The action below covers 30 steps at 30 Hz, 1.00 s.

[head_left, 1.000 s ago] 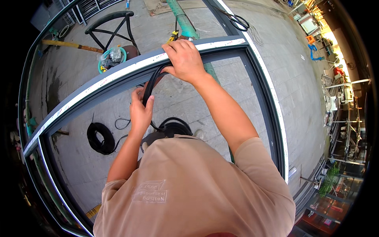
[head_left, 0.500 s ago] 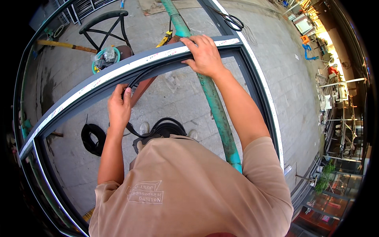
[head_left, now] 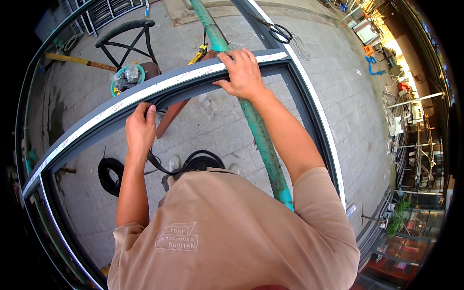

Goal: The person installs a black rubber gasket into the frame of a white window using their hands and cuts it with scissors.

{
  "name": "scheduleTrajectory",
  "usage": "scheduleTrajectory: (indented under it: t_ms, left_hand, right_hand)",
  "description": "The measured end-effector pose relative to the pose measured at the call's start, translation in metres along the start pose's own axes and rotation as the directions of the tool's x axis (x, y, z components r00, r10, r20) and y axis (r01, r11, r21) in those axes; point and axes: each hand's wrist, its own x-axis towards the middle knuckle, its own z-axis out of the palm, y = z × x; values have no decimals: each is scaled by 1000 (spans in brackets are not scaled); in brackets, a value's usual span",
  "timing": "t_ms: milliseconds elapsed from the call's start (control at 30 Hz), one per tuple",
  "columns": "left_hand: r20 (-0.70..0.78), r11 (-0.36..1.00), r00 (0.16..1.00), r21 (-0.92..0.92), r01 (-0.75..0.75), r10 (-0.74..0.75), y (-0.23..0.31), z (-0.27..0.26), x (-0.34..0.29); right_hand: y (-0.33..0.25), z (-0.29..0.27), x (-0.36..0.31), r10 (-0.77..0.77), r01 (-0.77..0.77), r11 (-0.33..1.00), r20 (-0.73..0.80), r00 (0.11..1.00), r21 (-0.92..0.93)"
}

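A large grey metal window frame [head_left: 104,114] with white film along its face lies across in front of me. My left hand [head_left: 140,130] pinches a black rubber strip [head_left: 208,155] at the frame's inner edge, thumb and fingers closed on it. From there the strip runs along the inner groove to the right, and its slack hangs in loops near my lap. Farther right, my right hand [head_left: 245,77] grips the same bar, fingers over the white face and thumb at the inner edge. Whether the strip lies under that thumb is hidden.
Beneath the frame runs a green pipe [head_left: 261,133] with a reddish-brown support bar [head_left: 171,116]. Beyond stand a dark chair [head_left: 126,41] and a turquoise basket [head_left: 142,72] of small parts. A black coil [head_left: 111,176] lies on the floor; black loops [head_left: 280,34] rest upon the far frame.
My left hand has shifted slightly left along the bar, with the strip now lying closer to the groove. My right hand has moved slightly left and down in view, still on the bar.
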Motion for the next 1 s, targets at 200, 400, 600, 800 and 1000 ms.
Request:
scheduleTrajectory:
  t_ms: [200, 400, 600, 800, 1000]
  left_hand:
    - [-33, 999, 999, 34, -4, 5, -5, 2, 3]
    - [-11, 1000, 1000, -1, 6, -6, -3, 2, 7]
    - [31, 999, 999, -18, 37, -37, 4, -4, 7]
    - [19, 999, 999, -2, 36, -36, 3, -7, 6]
    - [27, 994, 1000, -109, 17, -14, 14, 0, 6]
  right_hand:
    - [-13, 0, 6, 1, 0, 999, -11, 1000, 33]
    - [-18, 2, 5, 51, -49, 994, -25, 998, 97]
    - [26, -28, 19, 23, -58, 980, 178, 984, 192]
    - [139, -41, 59, 503, -507, 816, -89, 860, -278]
    - [250, -24, 20, 579, -501, 777, 119, 807, -381]
